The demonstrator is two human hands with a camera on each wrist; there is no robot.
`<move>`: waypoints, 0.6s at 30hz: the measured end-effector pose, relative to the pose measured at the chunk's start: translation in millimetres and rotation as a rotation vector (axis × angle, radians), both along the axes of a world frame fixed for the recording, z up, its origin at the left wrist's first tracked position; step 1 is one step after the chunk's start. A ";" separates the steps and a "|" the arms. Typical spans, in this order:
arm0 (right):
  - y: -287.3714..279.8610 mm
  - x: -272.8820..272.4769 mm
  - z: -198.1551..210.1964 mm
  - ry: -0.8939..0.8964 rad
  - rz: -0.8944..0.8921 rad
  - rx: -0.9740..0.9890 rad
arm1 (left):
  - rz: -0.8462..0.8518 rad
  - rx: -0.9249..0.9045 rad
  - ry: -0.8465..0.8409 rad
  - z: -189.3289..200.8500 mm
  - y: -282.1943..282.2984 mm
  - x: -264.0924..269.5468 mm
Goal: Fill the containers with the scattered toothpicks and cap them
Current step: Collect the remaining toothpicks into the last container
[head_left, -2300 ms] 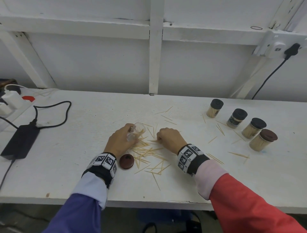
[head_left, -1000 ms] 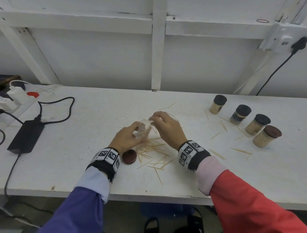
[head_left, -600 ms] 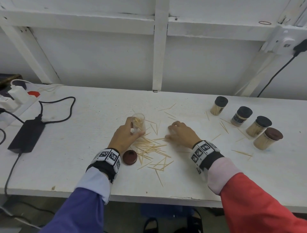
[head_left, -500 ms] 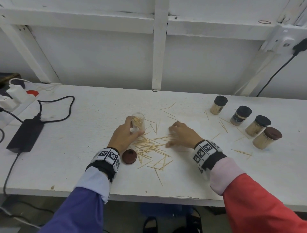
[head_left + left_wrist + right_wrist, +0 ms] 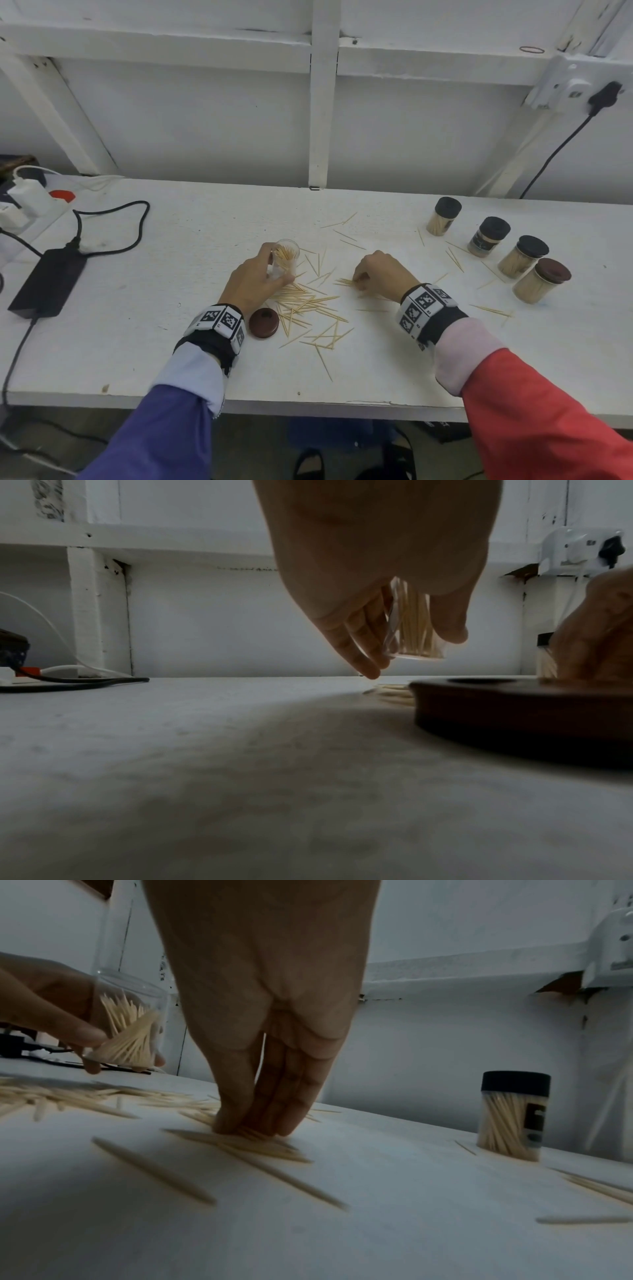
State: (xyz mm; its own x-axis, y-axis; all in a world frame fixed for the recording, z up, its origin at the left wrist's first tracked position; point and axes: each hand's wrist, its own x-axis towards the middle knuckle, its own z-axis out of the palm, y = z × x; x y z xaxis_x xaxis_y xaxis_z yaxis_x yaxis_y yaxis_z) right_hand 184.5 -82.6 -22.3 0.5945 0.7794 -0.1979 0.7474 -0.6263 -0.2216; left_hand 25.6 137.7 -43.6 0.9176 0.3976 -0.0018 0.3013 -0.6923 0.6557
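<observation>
My left hand [image 5: 277, 270] grips a clear open container [image 5: 286, 257] partly filled with toothpicks, held nearly upright just above the table; the same container [image 5: 416, 626] shows between thumb and fingers. To its right my right hand [image 5: 358, 279] is down on the table, thumb and fingers [image 5: 291, 1112] pinching a small bunch of toothpicks [image 5: 246, 1139]. More scattered toothpicks [image 5: 308, 308] lie between and in front of both hands. A brown cap [image 5: 263, 323] lies loose by my left wrist.
Several capped, filled containers [image 5: 489, 236] stand in a row at the right, with stray toothpicks around them. A black power adapter [image 5: 48, 281] with its cable and a power strip [image 5: 27, 202] sit at the left. The table's front edge runs near my forearms.
My right hand left the container's mouth and dropped to the table on the right, closing on toothpicks there. My left hand turned the container from tilted to nearly upright.
</observation>
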 end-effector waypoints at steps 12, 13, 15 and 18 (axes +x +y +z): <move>3.9 -15.5 4.1 -0.118 0.100 -0.187 | -0.022 0.010 0.018 -1.6 1.0 -0.4; 3.7 -16.2 4.9 -0.130 0.111 -0.193 | -0.025 0.009 0.019 -1.8 1.3 -0.5; 2.1 -16.6 5.5 -0.140 0.118 -0.183 | -0.032 0.007 0.019 -2.0 1.3 -0.6; 0.4 -13.0 5.3 -0.094 0.069 -0.095 | -0.040 -0.004 0.021 -1.5 1.0 -0.8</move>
State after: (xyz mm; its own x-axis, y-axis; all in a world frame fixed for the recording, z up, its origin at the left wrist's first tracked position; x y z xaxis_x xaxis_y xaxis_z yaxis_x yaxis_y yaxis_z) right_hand 171.5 -82.1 -17.0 0.5595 0.7994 -0.2188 0.8040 -0.5876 -0.0909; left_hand 24.8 138.7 -45.2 0.9323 0.3610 -0.0231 0.2877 -0.7013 0.6523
